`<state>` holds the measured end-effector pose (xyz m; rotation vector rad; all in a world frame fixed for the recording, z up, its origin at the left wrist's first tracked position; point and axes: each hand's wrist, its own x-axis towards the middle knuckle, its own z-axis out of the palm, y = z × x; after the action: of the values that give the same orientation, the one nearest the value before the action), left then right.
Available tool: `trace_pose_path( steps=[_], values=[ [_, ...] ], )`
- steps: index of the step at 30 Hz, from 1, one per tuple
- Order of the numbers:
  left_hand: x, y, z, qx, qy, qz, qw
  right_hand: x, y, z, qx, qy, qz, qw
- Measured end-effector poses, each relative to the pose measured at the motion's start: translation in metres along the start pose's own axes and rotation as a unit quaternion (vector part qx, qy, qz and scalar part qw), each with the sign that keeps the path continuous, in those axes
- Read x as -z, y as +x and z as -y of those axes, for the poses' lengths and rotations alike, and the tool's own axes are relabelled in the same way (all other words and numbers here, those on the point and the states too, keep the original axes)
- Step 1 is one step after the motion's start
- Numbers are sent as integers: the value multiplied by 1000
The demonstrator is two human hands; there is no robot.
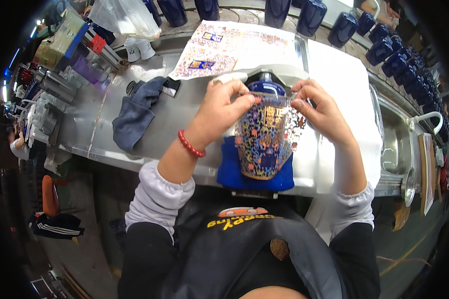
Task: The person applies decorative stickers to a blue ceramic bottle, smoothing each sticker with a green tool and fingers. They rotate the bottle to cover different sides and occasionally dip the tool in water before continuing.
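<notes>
A clear decal film [263, 142] with a dense multicoloured floral pattern and gold lettering hangs stretched between my hands. Its upper left corner is pinched in my left hand [223, 107], thumb against fingers. On the other side my right hand [322, 107] pinches the upper right edge, fingers bent. Behind the film lies a glossy dark blue jar [266, 87], only its upper part showing plainly; whether the film touches it I cannot tell. Under the film's lower part a bright blue cloth [229, 167] covers the table edge.
Printed decal sheets [219, 50] lie beyond my hands, beside white paper [341, 89]. A grey-blue rag [137, 114] rests on the steel table at left. Several dark blue jars [312, 17] line the back. To the right is a sink [396, 144] with a white tap [429, 117].
</notes>
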<state>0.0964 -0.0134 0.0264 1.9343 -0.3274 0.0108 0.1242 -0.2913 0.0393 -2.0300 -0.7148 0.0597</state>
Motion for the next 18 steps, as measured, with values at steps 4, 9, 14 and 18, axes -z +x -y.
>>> trace_pose_path(
  steps=[4,9,14,18],
  values=[
    [-9,4,17,26,-55,-27,998,1,6,-1,-23,5,-4,1000],
    [-16,10,21,27,-109,-47,993,-2,11,-9,-60,68,7,996],
    [-19,9,24,35,-121,-63,990,-8,7,-22,-142,201,22,969],
    [-22,6,29,39,-115,-84,989,-19,2,-26,-153,322,-8,934]
  ],
)
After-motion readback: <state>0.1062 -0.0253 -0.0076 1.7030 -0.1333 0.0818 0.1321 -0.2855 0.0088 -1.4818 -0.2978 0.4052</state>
